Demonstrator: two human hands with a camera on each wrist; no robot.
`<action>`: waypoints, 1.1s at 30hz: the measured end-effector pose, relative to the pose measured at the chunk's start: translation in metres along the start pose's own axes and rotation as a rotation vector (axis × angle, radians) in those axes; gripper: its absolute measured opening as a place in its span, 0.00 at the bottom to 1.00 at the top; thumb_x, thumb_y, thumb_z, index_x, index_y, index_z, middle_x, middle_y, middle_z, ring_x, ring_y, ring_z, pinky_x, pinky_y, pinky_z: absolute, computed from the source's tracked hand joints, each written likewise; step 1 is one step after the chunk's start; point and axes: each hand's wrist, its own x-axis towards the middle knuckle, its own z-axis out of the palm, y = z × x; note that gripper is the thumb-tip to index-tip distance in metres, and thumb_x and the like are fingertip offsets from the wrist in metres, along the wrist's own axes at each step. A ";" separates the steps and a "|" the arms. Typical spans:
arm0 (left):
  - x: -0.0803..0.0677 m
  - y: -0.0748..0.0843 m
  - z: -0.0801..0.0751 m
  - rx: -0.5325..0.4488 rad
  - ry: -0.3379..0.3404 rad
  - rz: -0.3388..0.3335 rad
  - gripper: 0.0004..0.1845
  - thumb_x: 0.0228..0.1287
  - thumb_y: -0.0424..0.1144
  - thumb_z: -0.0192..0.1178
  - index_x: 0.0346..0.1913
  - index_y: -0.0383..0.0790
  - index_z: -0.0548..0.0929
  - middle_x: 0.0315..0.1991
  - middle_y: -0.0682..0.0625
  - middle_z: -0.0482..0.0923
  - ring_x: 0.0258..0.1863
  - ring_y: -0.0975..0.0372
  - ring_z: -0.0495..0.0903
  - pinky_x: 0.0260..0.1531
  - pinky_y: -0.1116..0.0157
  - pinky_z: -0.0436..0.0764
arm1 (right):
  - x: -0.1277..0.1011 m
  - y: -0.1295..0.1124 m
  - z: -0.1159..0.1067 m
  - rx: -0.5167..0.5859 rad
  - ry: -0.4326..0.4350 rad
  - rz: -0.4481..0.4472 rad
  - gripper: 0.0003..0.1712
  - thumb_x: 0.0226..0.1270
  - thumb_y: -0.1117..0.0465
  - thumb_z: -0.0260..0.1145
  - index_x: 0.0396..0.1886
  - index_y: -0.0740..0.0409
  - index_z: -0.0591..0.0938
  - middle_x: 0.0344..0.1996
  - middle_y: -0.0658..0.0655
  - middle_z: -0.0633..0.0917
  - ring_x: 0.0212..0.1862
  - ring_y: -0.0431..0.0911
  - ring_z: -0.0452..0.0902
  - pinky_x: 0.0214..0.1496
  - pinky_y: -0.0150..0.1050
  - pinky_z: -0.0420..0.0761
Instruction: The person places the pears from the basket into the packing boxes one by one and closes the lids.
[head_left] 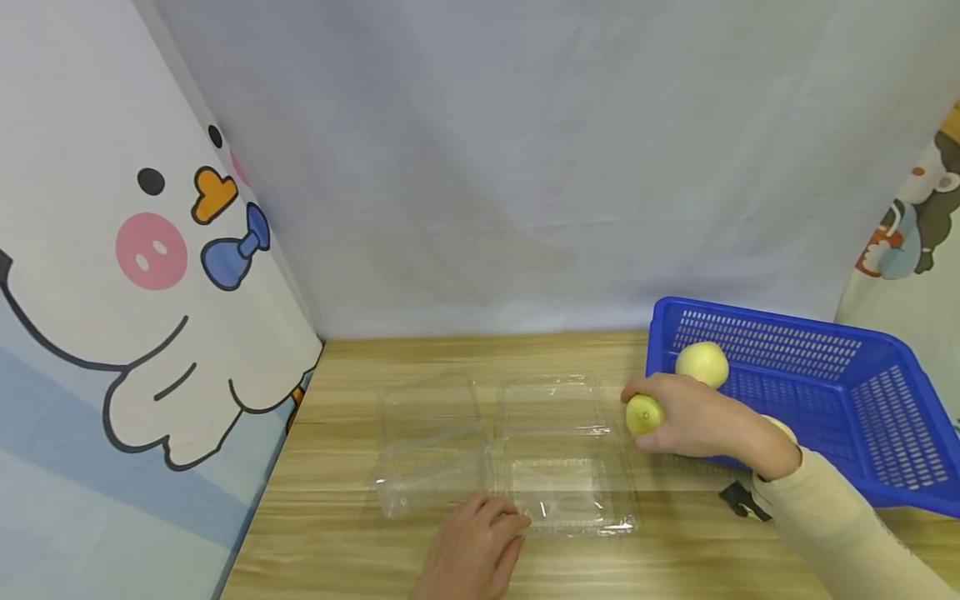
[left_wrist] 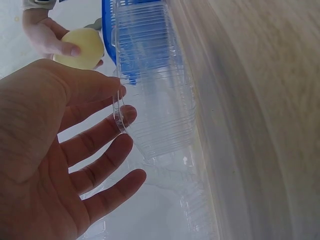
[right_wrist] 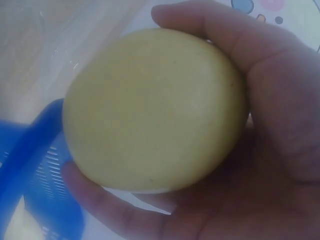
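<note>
No legible text, label, brand, number or sign appeared in any view. The cartoon backdrop (head_left: 150, 250) at the left carried only a drawn animal face, and the cartoon panel (head_left: 911, 225) at the right edge likewise bore a picture without lettering. The blue basket (head_left: 862, 392), the clear plastic container (head_left: 510, 450) and the yellow fruit (right_wrist: 150, 110) showed no printing or sticker that could be read.
</note>
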 end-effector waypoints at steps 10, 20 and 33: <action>0.000 0.001 0.000 -0.008 -0.009 -0.008 0.07 0.61 0.39 0.76 0.42 0.49 0.93 0.41 0.57 0.88 0.42 0.64 0.83 0.45 0.67 0.85 | -0.001 -0.005 0.006 0.003 0.006 -0.007 0.31 0.52 0.54 0.79 0.57 0.57 0.85 0.43 0.51 0.88 0.38 0.41 0.77 0.37 0.37 0.79; 0.000 0.000 -0.001 -0.020 -0.015 -0.015 0.07 0.61 0.38 0.75 0.42 0.49 0.93 0.42 0.56 0.88 0.43 0.63 0.83 0.45 0.66 0.86 | 0.000 -0.008 0.015 0.031 0.012 -0.005 0.32 0.51 0.53 0.80 0.57 0.56 0.85 0.43 0.50 0.87 0.37 0.40 0.77 0.36 0.36 0.78; -0.001 0.000 -0.002 -0.019 -0.014 -0.020 0.08 0.61 0.38 0.75 0.43 0.49 0.93 0.42 0.57 0.88 0.43 0.63 0.84 0.44 0.66 0.86 | 0.000 -0.011 0.027 0.049 -0.025 -0.036 0.30 0.50 0.55 0.81 0.54 0.55 0.86 0.42 0.48 0.86 0.38 0.40 0.76 0.37 0.35 0.77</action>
